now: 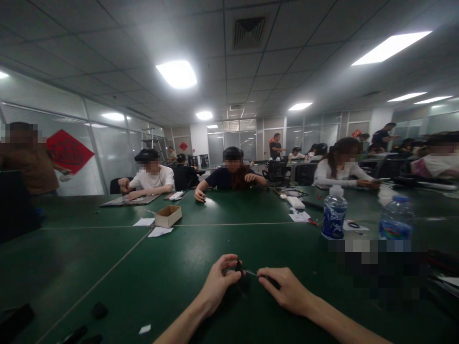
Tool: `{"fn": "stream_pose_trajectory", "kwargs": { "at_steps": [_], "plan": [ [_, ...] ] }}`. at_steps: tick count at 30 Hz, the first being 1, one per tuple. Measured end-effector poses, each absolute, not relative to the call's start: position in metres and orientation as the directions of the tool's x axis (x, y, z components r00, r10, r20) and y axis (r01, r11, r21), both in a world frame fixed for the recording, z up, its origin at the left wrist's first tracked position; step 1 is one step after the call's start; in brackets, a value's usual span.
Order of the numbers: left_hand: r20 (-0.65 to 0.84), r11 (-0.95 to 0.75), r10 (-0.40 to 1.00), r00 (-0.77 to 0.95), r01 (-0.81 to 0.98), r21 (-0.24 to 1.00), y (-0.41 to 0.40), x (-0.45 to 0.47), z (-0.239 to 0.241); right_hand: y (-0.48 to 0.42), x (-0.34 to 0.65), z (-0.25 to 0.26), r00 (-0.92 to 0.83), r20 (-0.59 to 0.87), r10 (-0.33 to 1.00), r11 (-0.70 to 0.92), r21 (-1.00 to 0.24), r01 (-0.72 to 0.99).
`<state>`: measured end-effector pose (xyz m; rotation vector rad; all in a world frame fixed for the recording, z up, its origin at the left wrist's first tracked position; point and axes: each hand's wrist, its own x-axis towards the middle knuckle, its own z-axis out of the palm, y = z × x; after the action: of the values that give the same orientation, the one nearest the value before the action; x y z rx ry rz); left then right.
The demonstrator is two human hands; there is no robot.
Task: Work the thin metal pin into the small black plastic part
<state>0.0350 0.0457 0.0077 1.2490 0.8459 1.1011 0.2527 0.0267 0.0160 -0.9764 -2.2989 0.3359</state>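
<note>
Over the near part of the green table, my left hand (223, 277) is closed on a small black part (239, 266), held upright between thumb and fingers. My right hand (281, 286) pinches a thin, shiny metal tool (250, 272). The tool points left, and its far end meets or lies close beside the black part; I cannot tell which. Most of its handle is hidden by my fingers, so its exact kind does not show. Below on the left lie several dark pieces (99, 310) and a small white scrap (145, 329).
The green table (193, 306) has seams across it. An open cardboard box (168, 216) sits beside paper sheets ahead on the left. Two bottles, one blue-labelled (334, 212) and one blue-capped (396, 217), stand at right. A power strip (296, 202) lies farther back. Several people sit opposite.
</note>
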Motion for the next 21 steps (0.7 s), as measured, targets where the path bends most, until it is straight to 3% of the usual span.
{"fn": "stream_pose_trajectory", "kwargs": {
  "at_steps": [21],
  "plan": [
    [0.056,-0.041,0.949,0.31,-0.054,0.998,0.044,0.0352,0.01,0.0256,0.2524,0.0173,-0.553,0.433,0.712,0.703,-0.445,0.555]
  ]
}}
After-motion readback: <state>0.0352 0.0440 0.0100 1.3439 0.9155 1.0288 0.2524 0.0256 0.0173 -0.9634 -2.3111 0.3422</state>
